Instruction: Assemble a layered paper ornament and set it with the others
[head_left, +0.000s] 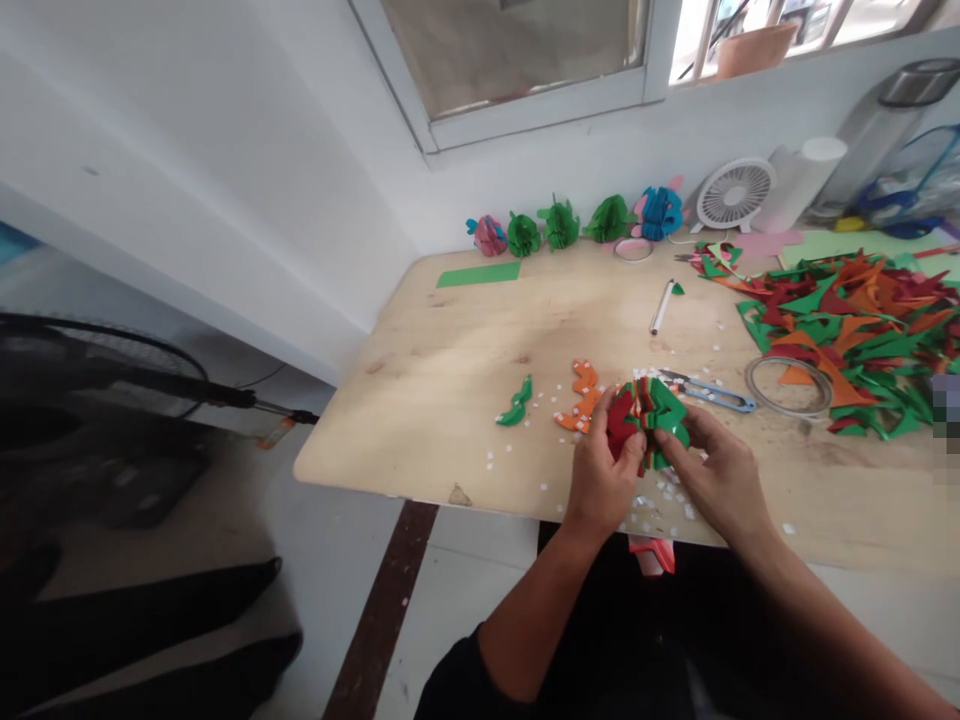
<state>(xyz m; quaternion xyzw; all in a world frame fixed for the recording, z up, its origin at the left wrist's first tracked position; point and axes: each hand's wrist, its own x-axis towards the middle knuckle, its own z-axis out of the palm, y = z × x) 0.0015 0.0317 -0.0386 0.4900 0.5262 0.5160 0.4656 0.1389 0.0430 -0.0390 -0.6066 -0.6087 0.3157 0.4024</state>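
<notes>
A folded red and green paper piece is held between both hands above the table's front part. My left hand grips its red side with the thumb in front. On the green side, my right hand holds it with thumb and fingers. Just left of my left hand lie orange paper shapes with small white squares on them. A green curved paper shape lies farther left. Blue-handled snips rest behind my right hand. Small white squares are scattered around and below the hands.
The wooden table bears a pile of red, green and orange scraps at right, with a tape roll beside it. A white pen lies behind. Folded paper figures and a small white fan stand along the wall.
</notes>
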